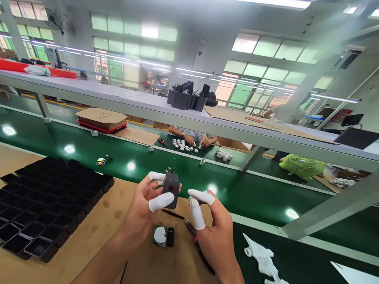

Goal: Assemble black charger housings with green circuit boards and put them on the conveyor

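here the left hand [148, 205] pinches the black charger [171, 190] upright for a clear look, while the right hand [211, 225] waits released, just beside it.

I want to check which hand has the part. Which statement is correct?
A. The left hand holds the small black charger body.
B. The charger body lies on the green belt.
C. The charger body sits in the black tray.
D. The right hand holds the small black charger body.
A: the left hand pinches the black charger body between white-cotted fingers, raised above the bench, while the right hand is beside it, empty.
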`<state>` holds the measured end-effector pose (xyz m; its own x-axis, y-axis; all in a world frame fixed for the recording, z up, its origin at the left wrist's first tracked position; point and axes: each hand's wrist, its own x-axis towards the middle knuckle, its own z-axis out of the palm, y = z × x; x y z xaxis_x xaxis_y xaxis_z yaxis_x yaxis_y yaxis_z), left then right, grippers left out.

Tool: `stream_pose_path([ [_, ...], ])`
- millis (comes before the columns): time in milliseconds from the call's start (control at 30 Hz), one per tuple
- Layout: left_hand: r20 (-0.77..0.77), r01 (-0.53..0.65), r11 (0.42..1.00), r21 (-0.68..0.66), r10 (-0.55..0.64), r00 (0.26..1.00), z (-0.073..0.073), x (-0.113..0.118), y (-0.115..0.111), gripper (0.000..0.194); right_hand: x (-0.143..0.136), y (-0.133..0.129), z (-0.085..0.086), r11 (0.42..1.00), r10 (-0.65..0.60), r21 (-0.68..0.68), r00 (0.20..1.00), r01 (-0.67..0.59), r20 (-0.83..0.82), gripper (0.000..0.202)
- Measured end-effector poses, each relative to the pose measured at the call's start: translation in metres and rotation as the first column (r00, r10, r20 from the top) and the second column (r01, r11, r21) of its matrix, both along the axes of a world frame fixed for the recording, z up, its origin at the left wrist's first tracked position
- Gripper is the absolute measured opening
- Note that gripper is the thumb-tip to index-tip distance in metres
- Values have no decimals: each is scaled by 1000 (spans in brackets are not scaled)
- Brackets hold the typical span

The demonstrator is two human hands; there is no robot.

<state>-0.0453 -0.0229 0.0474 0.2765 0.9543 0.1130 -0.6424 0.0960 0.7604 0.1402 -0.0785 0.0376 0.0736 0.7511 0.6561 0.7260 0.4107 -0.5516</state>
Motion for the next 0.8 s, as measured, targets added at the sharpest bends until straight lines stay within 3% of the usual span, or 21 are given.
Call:
stream_pose_path([
  [67,-16,-6,1000,-14,6,1000,-9,-11,-18,71,-13,-29,1,988,98,121,995,-95,-21,19],
  [167,-48,-36,998,-49,34,998,-25,-24,-48,70,-36,-63,-13,976,157,157,987,-153,-16,33],
  [300,-84,-116,986,-123,106,991,-50,-39,-90,70,-67,-90,-51,952,125,273,990,-138,64,58],
  [500,-131,-136,968,-211,110,985,-83,-61,-145,64,-107,-121,-112,932,93,348,995,-95,24,53],
  [633,-145,-180,965,-193,153,977,-109,-71,-162,61,-122,-137,-140,929,105,360,994,-85,-36,51],
  [800,-141,-206,967,-147,186,973,-138,-76,-168,60,-129,-144,-161,939,106,335,992,-75,-75,44],
])
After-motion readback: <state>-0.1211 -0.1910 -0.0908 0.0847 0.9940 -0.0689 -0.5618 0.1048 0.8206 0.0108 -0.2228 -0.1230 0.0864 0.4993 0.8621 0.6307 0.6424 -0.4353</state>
